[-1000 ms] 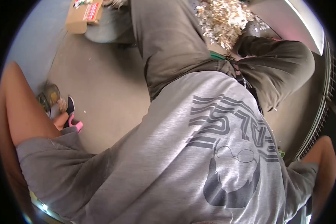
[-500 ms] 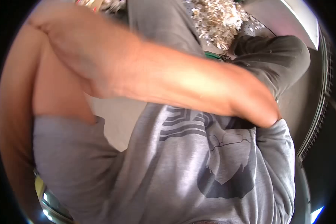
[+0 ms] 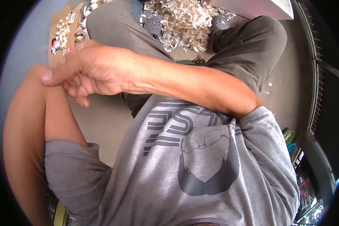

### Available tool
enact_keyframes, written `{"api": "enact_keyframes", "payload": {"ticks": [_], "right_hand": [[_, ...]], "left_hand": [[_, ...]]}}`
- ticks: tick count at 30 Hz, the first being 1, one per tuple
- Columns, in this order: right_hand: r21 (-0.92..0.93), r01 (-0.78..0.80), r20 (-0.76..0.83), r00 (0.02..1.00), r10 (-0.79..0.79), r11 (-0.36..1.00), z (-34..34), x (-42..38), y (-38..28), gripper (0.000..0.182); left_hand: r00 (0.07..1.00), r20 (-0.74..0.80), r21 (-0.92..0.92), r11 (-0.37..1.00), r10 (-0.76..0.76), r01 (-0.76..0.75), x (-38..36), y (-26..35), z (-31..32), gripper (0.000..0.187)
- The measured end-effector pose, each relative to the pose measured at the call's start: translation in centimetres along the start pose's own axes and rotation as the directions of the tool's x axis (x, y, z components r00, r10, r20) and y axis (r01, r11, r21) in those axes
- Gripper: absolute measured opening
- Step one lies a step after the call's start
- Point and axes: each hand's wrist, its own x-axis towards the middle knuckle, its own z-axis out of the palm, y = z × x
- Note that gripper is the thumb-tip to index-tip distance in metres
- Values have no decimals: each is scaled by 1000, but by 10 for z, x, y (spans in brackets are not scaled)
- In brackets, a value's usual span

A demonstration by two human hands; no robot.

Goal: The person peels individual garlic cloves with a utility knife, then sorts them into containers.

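My right arm crosses in front of my chest toward the left. My right hand (image 3: 98,69) is at my bent left elbow (image 3: 39,77), its thumb against the skin there. The other fingers are loosely curled and apart, with no object visible in them. My left forearm runs down along the left edge, and the left hand lies outside the picture. Beyond the right hand, garlic cloves (image 3: 63,32) lie on a piece of cardboard (image 3: 55,56). A heap of dry, papery garlic skins (image 3: 184,24) lies on the floor between my feet.
My bent legs in grey trousers (image 3: 248,56) frame the heap, with a grey clog (image 3: 153,26) beside it. A white box-like panel (image 3: 260,8) stands at the upper right. A dark wire rack (image 3: 315,94) runs along the right side. Green and blue dishes (image 3: 289,137) show there.
My right hand was blurred by motion near the left elbow and now shows sharply, lower, its thumb on the elbow. The view has shifted, bringing the garlic and cardboard into sight.
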Motion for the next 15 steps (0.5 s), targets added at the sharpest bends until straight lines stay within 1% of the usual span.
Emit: {"api": "enact_keyframes", "payload": {"ticks": [2,5,8,9,12,13,15], "right_hand": [[-188,-3,-89,996,-14,982,1,-1,-5,13],[81,148,-15,989,-147,986,0,15,2,17],[132,73,-51,996,-67,989,-1,6,-2,19],[140,11,-55,998,-3,990,-2,-1,-5,20],[64,-76,-84,993,82,995,-12,-4,-14,21],[20,11,-111,994,-9,1000,-14,-1,-15,20],[119,101,-185,980,-78,988,-9,2,-23,18]], "left_hand": [[1000,-1,1,1000,15,-15,2,-1,-2,37],[998,-23,14,998,58,-57,4,-2,0,36],[992,-60,19,994,110,-109,8,-5,-4,35],[990,-66,33,992,127,-125,10,-7,-7,35],[984,-88,43,988,155,-151,12,-8,-13,34],[983,-96,47,987,158,-154,14,-8,-15,33],[979,-114,55,985,168,-163,13,-9,-19,33]]}}
